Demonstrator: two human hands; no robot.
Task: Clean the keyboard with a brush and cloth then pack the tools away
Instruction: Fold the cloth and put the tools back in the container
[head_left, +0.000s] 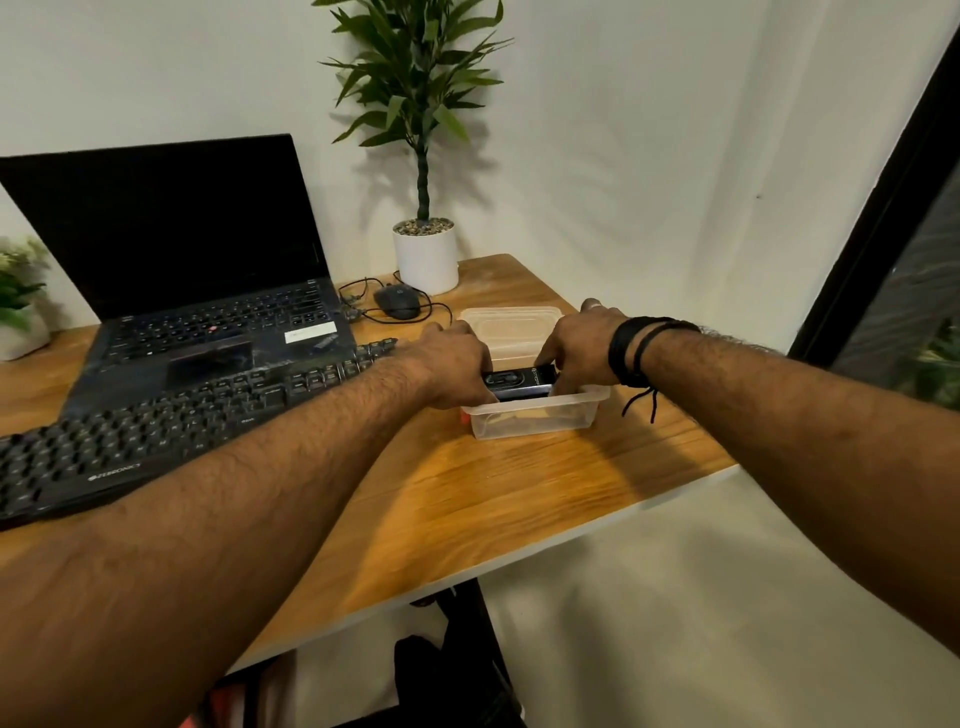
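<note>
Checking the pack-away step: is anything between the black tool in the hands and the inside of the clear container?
Nothing visible blocks it. Both the left hand and right hand hold the black tool over the open clear container; its lid lies on the desk behind it, off the opening.

dim warm indoor light; soft plant (415, 93) shadow on wall (649, 156); wide-angle bending at edges; slight blur.

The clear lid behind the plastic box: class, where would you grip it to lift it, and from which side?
Probably its long right edge, approached from the right. The lid lies flat on the desk, so fingers must pinch its raised rim. The box blocks the near side, the mouse crowds the left.
</note>
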